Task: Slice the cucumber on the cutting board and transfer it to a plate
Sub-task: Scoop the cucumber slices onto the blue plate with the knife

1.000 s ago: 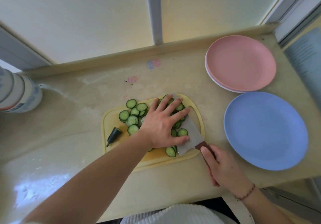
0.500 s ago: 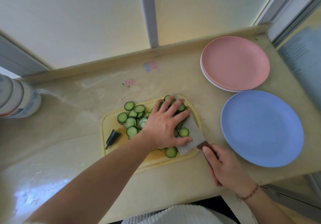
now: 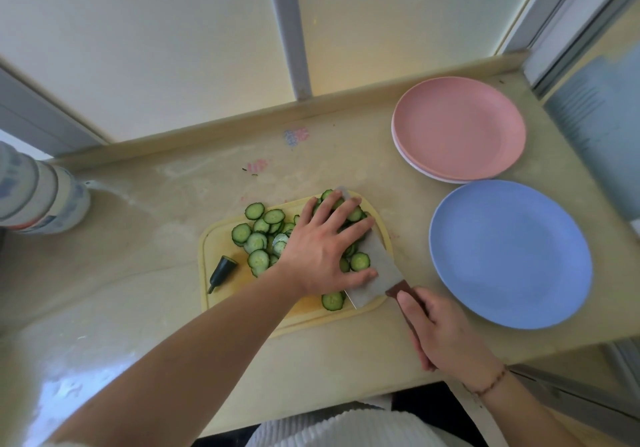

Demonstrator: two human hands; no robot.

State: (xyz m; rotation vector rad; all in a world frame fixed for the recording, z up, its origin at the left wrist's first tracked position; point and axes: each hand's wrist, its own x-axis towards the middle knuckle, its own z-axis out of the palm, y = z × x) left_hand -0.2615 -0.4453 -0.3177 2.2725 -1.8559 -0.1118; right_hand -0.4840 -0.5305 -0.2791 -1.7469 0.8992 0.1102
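- Near the middle of the bench (image 3: 145, 308), a little toward its front edge, lies a yellow cutting board (image 3: 301, 313), with cucumber slices (image 3: 258, 237) heaped over its far half.
- One loose slice (image 3: 333, 300) sits near the board's front edge, just beside the blade.
- A dark cucumber end (image 3: 221, 271) lies alone by the board's left edge, apart from the pile.
- Left hand (image 3: 323, 250) lies flat on the slices, its fingers (image 3: 353, 230) straight and spread, pressing the pile toward the blade; the thumb tip touches the flat of the blade.
- Right hand (image 3: 440, 334) is over the front edge of the bench, right of the board, its fingers curled round the brown handle of a knife (image 3: 375, 266).
- The broad blade lies tilted along the board's right side, its edge toward the slices, and some slices rest against or on it.
- A blue plate (image 3: 509, 252) sits by the right edge of the bench, bare of cucumber, close to the board but not touching it.
- Pink plates (image 3: 459, 127), stacked, occupy the far right corner, just behind the blue one.
- A white and blue container (image 3: 38, 193), blurred, stands at the far left edge.
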